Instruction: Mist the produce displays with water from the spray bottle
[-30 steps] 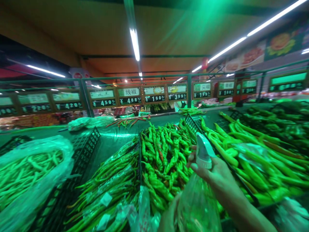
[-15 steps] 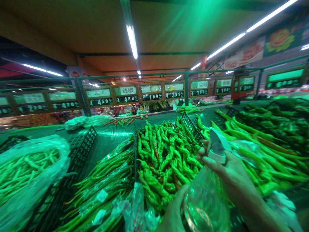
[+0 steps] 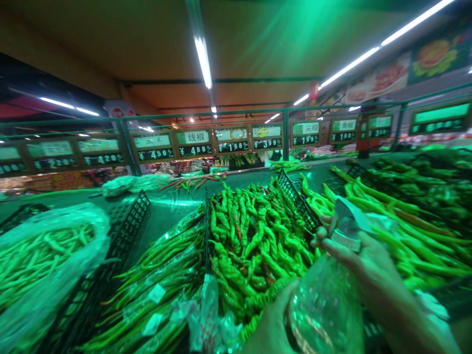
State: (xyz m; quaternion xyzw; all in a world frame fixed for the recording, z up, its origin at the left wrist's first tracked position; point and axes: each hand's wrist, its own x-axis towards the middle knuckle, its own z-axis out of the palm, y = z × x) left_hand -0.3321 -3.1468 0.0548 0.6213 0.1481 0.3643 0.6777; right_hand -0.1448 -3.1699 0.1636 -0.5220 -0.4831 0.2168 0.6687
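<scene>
Right hand bare; right forearm bare to lower edge of view, tapering towards wrist. Left hand bare, partly visible.

A broad, flat, tan ceiling spreads towards 12 o'clock, with a slim white tube light between 11 and 12 and a hazy green glow near 1. A diagonal row of long white tube lights runs at 2 o'clock, beside colourful food-picture wall panels. A green metal railing bearing brown-framed price boards crosses from 9 to 3, above a sloping, green-lit desk.
</scene>
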